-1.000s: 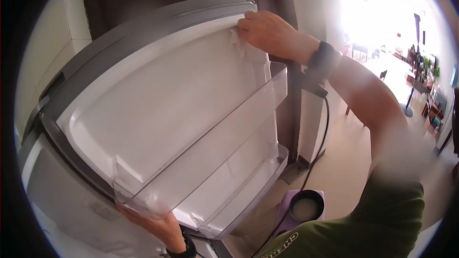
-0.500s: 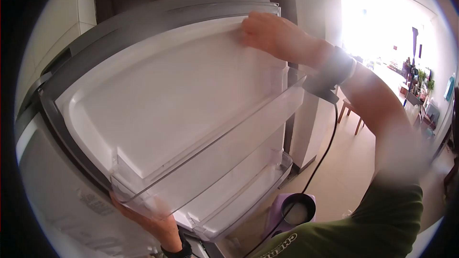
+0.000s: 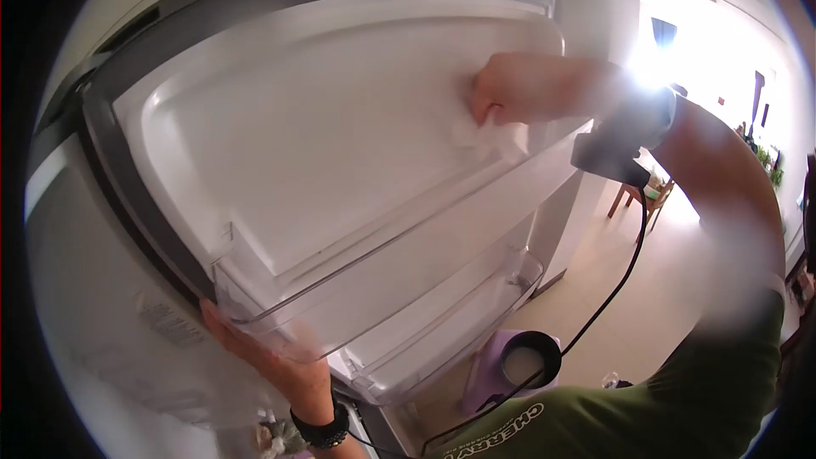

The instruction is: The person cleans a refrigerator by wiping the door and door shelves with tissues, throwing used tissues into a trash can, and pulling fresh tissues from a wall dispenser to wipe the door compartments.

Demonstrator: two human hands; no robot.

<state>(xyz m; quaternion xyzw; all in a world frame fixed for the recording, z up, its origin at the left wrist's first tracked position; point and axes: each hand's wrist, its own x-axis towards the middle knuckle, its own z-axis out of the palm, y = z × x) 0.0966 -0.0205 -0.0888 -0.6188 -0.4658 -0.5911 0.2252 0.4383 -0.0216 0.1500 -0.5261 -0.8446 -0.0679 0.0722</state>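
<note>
The open fridge door (image 3: pixel 340 119) shows its white inner panel, with a clear upper shelf bin (image 3: pixel 416 246) and a lower bin (image 3: pixel 450 331). My right hand (image 3: pixel 501 93) is closed on a white cloth (image 3: pixel 501 138), pressed near the panel's right part just above the upper bin. My left hand (image 3: pixel 272 361) supports the door's lower left edge by the bin's corner, its fingers partly hidden behind the clear plastic.
A dark round pot (image 3: pixel 530 359) stands on a purple stool (image 3: pixel 484 374) below the door. A black cable (image 3: pixel 625 276) hangs from a device at my right wrist. A wooden chair (image 3: pixel 650 200) stands in the bright room beyond.
My right hand has moved from the door's upper right corner down onto the panel with the cloth. The door now fills more of the view. My left hand stays at the lower left edge.
</note>
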